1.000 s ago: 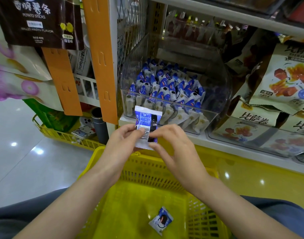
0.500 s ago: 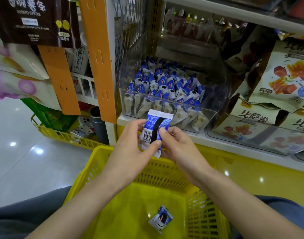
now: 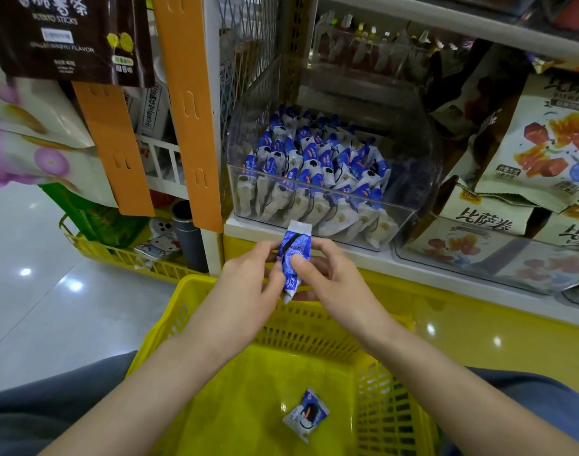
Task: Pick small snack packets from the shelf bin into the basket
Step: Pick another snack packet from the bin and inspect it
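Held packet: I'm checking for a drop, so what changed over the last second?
The held packet has sunk slightly toward the basket and tilted. The left hand and right hand still pinch it, nothing released. The packet in the basket and the shelf bin are unchanged.

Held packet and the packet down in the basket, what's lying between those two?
Head view: only the basket's far mesh wall and its bare yellow floor lie between the held packet and the basket packet.
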Demonstrator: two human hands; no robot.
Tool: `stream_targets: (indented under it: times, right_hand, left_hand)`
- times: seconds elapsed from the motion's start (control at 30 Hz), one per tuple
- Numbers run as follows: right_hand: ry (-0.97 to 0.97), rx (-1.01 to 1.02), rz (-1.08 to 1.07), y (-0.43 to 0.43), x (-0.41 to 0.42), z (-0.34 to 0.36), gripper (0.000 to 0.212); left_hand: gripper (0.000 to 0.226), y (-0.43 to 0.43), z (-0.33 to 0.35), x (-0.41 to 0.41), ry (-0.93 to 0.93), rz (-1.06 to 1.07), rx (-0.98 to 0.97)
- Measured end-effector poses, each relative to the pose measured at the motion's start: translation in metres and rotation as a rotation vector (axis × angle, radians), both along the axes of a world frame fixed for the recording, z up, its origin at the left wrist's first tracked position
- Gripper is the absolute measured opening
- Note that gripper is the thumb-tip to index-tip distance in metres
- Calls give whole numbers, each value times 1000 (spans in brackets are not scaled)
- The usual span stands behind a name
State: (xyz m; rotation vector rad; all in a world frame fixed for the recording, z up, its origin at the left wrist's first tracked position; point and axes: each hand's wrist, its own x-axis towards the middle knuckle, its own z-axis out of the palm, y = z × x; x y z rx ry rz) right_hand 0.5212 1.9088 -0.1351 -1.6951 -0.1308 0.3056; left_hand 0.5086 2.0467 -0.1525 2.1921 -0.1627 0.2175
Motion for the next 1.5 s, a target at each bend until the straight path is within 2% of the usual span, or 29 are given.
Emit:
stream_targets:
  times: [0.17, 0.5, 0.63, 0.83, 0.9, 1.0, 1.07, 1.1, 1.17, 1.23, 1.27, 1.37, 1.5]
  right_hand:
    - [-35, -50, 40, 1, -1, -4, 22]
    - [-226, -290, 128, 1, -3, -12, 26]
    - [-246, -321, 122, 0, -1, -12, 25]
    - [-132, -130, -9, -4, 9, -8, 14]
    - [-117, -123, -27, -4, 10, -9, 18]
    - [-142, -209, -29, -5, 14, -8, 42]
    - [-221, -295, -25, -7, 17, -4, 46]
    - [-276, -340, -21, -8, 18, -2, 44]
    - [-392, -463, 3, -9, 16, -1, 45]
    - [-453, -548, 46, -6, 12, -3, 50]
    - [-450, -546, 67, -5, 11, -4, 52]
    - [-340, -456, 119, -4, 11, 1, 49]
    - [-260, -350, 144, -8, 20, 13, 32]
  left_hand:
    - [32, 4, 3, -3, -67, -2, 203]
    - [24, 7, 6, 1, -63, 29, 259]
    - [27, 8, 3, 5, -39, 61, 159]
    - [24, 1, -3, 1, 52, -40, 19]
    - [20, 1, -2, 2, 50, -50, -54]
    - [23, 0, 5, 4, 121, -48, -264]
    - [11, -2, 9, 2, 186, -87, -439]
    - [22, -3, 12, 1, 219, -116, -493]
    - [39, -4, 10, 0, 269, -140, -528]
    - [25, -4, 10, 0, 260, -101, -510]
    - [18, -4, 11, 0, 244, -65, -499]
    - [23, -2, 12, 5, 234, 25, -518]
    - [29, 2, 18, 8, 264, 34, -665]
